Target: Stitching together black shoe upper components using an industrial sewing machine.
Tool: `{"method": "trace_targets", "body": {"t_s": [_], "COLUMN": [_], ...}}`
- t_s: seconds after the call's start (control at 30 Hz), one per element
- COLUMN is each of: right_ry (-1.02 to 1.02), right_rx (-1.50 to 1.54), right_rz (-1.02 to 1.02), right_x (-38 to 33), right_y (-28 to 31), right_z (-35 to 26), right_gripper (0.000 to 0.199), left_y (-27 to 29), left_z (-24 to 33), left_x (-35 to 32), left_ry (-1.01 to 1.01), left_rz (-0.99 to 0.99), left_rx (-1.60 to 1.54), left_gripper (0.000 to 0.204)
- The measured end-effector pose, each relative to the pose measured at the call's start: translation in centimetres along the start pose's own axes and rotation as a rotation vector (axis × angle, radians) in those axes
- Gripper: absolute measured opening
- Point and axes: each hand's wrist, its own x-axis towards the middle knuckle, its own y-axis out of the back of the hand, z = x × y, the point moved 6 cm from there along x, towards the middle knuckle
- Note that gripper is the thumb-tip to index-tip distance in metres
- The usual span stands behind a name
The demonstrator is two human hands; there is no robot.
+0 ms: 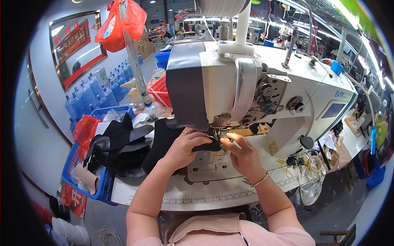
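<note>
I see the thin, black, cloth-like piece (208,146) beneath the large white metal sewing machine (283,67). On it the left hand (184,148) rests, fingers close together; the right hand (243,152) curls its fingers near the edge. Whether either pinches, I cannot tell. I judge the piece light, soft, easily wrinkled, better held flat by its edges. The machine's overhang limits access; a pile of black pieces with smooth dark flaps (127,141) crowds the left.

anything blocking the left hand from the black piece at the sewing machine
Nothing visible does: the left hand has its fingers apparently right on the black piece, beneath the head of the white sewing machine.
</note>
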Motion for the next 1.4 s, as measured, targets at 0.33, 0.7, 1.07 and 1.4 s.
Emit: {"method": "trace_targets", "body": {"t_s": [0.33, 0.7, 1.07, 1.4], "right_ry": [0.002, -0.060, -0.053, 0.050], "right_rx": [0.027, 0.070, 0.175, 0.438], "right_rz": [-0.008, 0.008, 0.058, -0.176], "right_x": [0.7, 0.0, -5.4, -4.8], "right_y": [-0.6, -0.8, -3.7, -9.4], "right_z": [-0.3, -0.7, -4.4, -15.5], "right_gripper": [0.052, 0.048, 0.036, 0.071], "left_y": [0.1, -1.4, 0.8, 16.0], "left_z": [-0.7, -6.3, -3.4, -10.4], "left_x": [-0.3, 0.0, -1.3, -8.2], "left_ry": [0.036, 0.136, 0.327, 0.858], "left_rz": [0.075, 0.039, 0.092, 0.861], "left_rx": [0.082, -0.044, 0.303, -0.702], "left_gripper": [0.048, 0.042, 0.043, 0.024]}}
